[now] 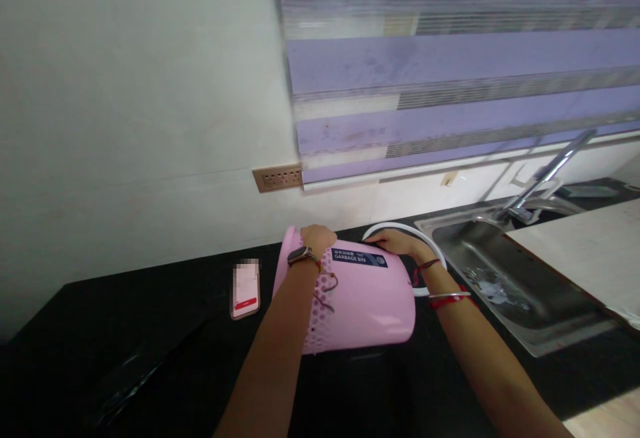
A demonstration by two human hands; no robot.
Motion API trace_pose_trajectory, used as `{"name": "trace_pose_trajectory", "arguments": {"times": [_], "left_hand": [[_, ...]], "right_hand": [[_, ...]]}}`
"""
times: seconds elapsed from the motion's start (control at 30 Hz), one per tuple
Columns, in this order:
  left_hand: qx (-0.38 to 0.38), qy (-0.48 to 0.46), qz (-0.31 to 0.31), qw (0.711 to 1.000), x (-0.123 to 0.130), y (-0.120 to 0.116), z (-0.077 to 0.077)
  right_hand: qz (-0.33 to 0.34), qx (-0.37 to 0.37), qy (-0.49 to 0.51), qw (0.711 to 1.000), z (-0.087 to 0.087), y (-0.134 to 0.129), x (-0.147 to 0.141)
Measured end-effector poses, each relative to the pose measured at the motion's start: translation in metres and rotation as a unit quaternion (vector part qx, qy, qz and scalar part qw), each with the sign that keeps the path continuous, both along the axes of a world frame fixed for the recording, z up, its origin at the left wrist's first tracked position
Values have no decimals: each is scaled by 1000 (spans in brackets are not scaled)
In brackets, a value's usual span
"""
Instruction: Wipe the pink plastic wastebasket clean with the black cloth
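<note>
A pink garbage bin with a dark label and a band of round holes lies on its side on the black counter, its mouth end toward the left. My left hand is closed over the bin's upper side near the rim, with its fingertips hidden behind. On the same side, closer to the base, my right hand has its fingers bent against the bin by the label. A white ring lies on the counter behind my right hand and wrist, partly covered by them and the bin.
A phone lies left of the bin. Black plastic glints on the counter at the left. To the right are a steel sink, a faucet and a pale board over part of the sink. The wall has a socket panel.
</note>
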State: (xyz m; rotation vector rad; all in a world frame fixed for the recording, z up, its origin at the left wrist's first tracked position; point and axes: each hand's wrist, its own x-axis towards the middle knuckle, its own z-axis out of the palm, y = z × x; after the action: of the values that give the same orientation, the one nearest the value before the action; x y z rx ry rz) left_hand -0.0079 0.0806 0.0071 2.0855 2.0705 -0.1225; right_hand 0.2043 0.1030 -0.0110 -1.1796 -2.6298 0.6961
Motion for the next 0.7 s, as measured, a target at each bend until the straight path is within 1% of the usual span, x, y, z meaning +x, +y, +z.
{"name": "trace_pose_trajectory", "arguments": {"times": [0.07, 0.13, 0.2, 0.27, 0.3, 0.37, 0.43, 0.47, 0.53, 0.6, 0.63, 0.7], "left_hand": [[-43, 7, 16, 999, 3, -1, -3], [-64, 14, 23, 998, 4, -2, -4], [-66, 20, 20, 997, 5, -3, -3], [-51, 25, 17, 998, 6, -4, 2], [-38, 28, 15, 999, 8, -5, 5], [-1, 32, 6, 999, 14, -8, 16], [42, 33, -7, 999, 21, -15, 29], [61, 32, -11, 998, 24, -21, 36], [81, 29, -13, 996, 28, -40, 47], [109, 27, -20, 993, 27, -65, 49], [120, 26, -24, 992, 24, -78, 47], [137, 24, -36, 990, 16, -101, 33]], "right_hand": [[4, -14, 2, 1000, -2, -7, 6], [-10, -14, 11, 1000, 1, -20, 14], [-30, -3, 25, 999, 5, -40, 20], [-45, 24, 42, 998, 5, -68, 18], [-44, 47, 48, 997, 2, -85, 13], [-69, 117, 52, 989, -9, -119, -1], [-131, 182, 57, 973, -24, -147, -15], [-150, 198, 58, 967, -31, -156, -20], [-159, 204, 60, 964, -39, -165, -22], [-166, 199, 60, 964, -40, -161, -18], [-170, 196, 60, 964, -38, -157, -15], [-181, 191, 55, 963, -32, -148, -15]]}}
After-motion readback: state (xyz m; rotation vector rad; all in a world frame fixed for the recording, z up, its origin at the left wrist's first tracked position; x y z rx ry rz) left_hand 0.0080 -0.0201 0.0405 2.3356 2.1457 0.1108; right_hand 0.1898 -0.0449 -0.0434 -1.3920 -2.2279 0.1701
